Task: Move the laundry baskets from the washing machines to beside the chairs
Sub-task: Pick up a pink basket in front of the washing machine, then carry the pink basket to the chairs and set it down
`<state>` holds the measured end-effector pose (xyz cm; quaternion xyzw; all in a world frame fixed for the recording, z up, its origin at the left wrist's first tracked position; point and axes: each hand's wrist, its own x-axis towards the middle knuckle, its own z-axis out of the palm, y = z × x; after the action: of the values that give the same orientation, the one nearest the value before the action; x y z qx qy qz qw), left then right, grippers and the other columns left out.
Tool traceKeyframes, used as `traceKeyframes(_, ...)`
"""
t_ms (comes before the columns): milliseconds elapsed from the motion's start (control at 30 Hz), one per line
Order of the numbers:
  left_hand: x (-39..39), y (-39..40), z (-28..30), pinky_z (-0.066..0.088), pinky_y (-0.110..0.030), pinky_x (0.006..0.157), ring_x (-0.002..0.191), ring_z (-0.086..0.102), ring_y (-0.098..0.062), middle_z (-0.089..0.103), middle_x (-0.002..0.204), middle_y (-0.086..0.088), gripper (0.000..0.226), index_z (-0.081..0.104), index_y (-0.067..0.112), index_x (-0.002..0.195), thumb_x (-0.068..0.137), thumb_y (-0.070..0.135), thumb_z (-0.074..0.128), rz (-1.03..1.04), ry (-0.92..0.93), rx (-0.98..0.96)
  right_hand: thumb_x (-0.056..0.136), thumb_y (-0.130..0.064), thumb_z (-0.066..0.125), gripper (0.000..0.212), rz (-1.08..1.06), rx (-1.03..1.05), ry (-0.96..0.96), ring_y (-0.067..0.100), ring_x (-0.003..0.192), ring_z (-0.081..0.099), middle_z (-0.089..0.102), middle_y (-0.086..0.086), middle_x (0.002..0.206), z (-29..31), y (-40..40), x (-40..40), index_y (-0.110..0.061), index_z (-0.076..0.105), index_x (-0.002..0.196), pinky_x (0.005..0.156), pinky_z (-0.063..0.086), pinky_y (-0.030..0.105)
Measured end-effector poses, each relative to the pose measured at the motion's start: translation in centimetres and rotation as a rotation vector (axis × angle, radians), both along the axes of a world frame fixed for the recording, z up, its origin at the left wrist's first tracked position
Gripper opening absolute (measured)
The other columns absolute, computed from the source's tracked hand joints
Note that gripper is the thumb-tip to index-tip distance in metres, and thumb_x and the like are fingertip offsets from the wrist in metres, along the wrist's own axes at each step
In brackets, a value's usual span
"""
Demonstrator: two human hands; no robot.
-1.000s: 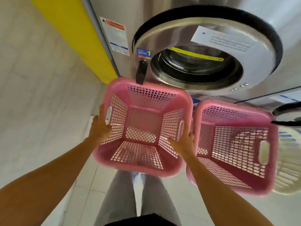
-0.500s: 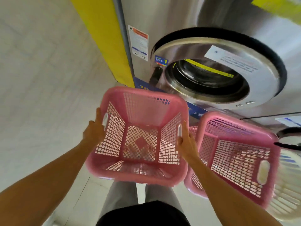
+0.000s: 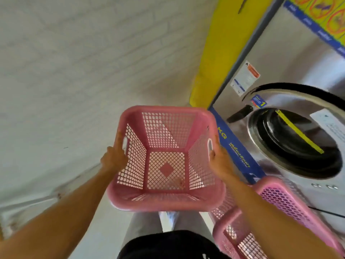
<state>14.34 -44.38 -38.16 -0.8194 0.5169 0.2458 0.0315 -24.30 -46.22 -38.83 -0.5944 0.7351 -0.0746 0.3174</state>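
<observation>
A pink basket with latticed walls, a mesh floor bearing a solid diamond at its middle, a thick rolled rim and 2 slot handles fills the centre of the frame, lifted above the person's legs and seen from over its open top. The left hand is curled around the handle slot on the left wall, and the right hand is curled around the slot on the right wall. A second pink basket sits at the lower right, partly behind the right forearm, against the front of the washing machine, whose round door shows at the right edge. Compared with 0.5 s ago, the held basket now lies further from the second one, the machine has slid towards the right edge, and more pale wall fills the left.
</observation>
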Motion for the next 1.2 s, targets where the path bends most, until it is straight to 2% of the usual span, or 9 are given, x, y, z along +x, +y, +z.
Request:
traceKeyframes(200, 2.8, 7.5, 0.9, 0.049, -0.032, 0.046, 0.048, 0.059, -0.025, 0.066, 0.072, -0.014, 0.101, -0.017, 0.051, 0.147, 0.087, 0.028, 0.061, 0.134, 0.025, -0.016, 0.106, -0.044, 0.03, 0.062, 0.142, -0.018, 0.055, 0.034, 0.082, 0.066, 0.061, 0.017, 0.104, 1.1, -0.4, 4.8, -0.061, -0.009, 0.15, 0.075, 0.058, 0.05)
traceKeyframes(333, 4.4, 13.4, 1.0, 0.057, -0.042, 0.05, 0.048, 0.062, -0.028, 0.064, 0.065, -0.013, 0.106, -0.022, 0.055, 0.144, 0.087, 0.02, 0.06, 0.282, 0.028, -0.036, 0.105, -0.037, 0.035, 0.064, 0.257, -0.026, 0.127, 0.032, 0.075, 0.06, 0.062, 0.016, 0.101, 0.7, 1.0, 8.3, -0.058, -0.002, 0.152, 0.065, 0.049, 0.038)
traceKeyframes(433, 6.3, 19.4, 1.6, 0.058, -0.045, 0.048, 0.046, 0.061, -0.027, 0.06, 0.062, -0.012, 0.108, -0.023, 0.057, 0.143, 0.087, 0.016, 0.059, 0.423, 0.001, -0.075, 0.102, -0.029, 0.041, 0.074, 0.404, -0.049, 0.162, 0.035, 0.081, 0.064, 0.062, 0.018, 0.109, 1.4, 2.7, 12.0, -0.057, -0.005, 0.153, 0.069, 0.05, 0.04)
traceKeyframes(533, 8.0, 26.1, 2.6, 0.058, -0.043, 0.051, 0.051, 0.062, -0.027, 0.061, 0.068, -0.013, 0.103, -0.023, 0.056, 0.144, 0.088, 0.021, 0.056, 0.562, -0.043, -0.097, 0.103, -0.024, 0.042, 0.075, 0.551, -0.077, 0.16, 0.024, 0.062, 0.05, 0.059, 0.02, 0.105, 3.6, 5.1, 16.7, -0.053, -0.002, 0.156, 0.057, 0.04, 0.027)
traceKeyframes(667, 8.1, 35.8, 4.2, 0.059, -0.044, 0.056, 0.056, 0.063, -0.03, 0.063, 0.074, -0.015, 0.096, -0.021, 0.055, 0.145, 0.091, 0.028, 0.053, 0.719, 0.001, -0.145, 0.105, -0.02, 0.044, 0.078, 0.733, -0.136, 0.142, 0.016, 0.05, 0.054, 0.057, 0.018, 0.094, 6.2, 10.0, 22.0, -0.056, -0.005, 0.153, 0.035, 0.036, 0.022)
traceKeyframes(800, 6.8, 46.2, 6.6, 0.059, -0.051, 0.066, 0.066, 0.067, -0.036, 0.068, 0.089, -0.021, 0.089, -0.027, 0.06, 0.139, 0.093, 0.032, 0.044, 0.875, 0.006, -0.134, 0.105, -0.021, 0.045, 0.081, 0.897, -0.174, 0.128, 0.017, 0.056, 0.055, 0.052, 0.015, 0.094, 8.7, 16.2, 26.5, -0.059, -0.01, 0.151, 0.04, 0.034, 0.022)
traceKeyframes(1000, 5.3, 61.4, 11.7, 0.053, -0.039, 0.067, 0.078, 0.066, -0.039, 0.065, 0.101, -0.023, 0.086, -0.014, 0.062, 0.142, 0.091, 0.023, 0.042, 1.161, -0.013, -0.165, 0.103, -0.018, 0.047, 0.078, 1.197, -0.266, 0.055, 0.009, 0.053, 0.049, 0.051, 0.003, 0.073, 12.0, 28.0, 34.4, -0.048, 0.001, 0.157, 0.04, 0.031, 0.021)
traceKeyframes(1067, 5.0, 66.1, 12.7, 0.058, -0.04, 0.067, 0.069, 0.066, -0.033, 0.066, 0.096, -0.018, 0.082, -0.011, 0.066, 0.14, 0.09, 0.028, 0.042, 1.249, -0.032, -0.192, 0.102, -0.017, 0.047, 0.079, 1.281, -0.263, 0.018, 0.009, 0.054, 0.05, 0.057, 0.006, 0.076, 12.2, 32.0, 36.7, -0.048, 0.0, 0.157, 0.042, 0.032, 0.021)
traceKeyframes(1200, 4.6, 74.3, 12.9, 0.06, -0.044, 0.068, 0.071, 0.067, -0.034, 0.068, 0.098, -0.019, 0.086, -0.016, 0.069, 0.136, 0.087, 0.025, 0.038, 1.43, -0.098, -0.165, 0.104, -0.021, 0.044, 0.074, 1.437, -0.283, -0.058, 0.008, 0.057, 0.046, 0.06, 0.01, 0.088, 13.2, 39.2, 42.0, -0.05, 0.0, 0.156, 0.044, 0.032, 0.021)
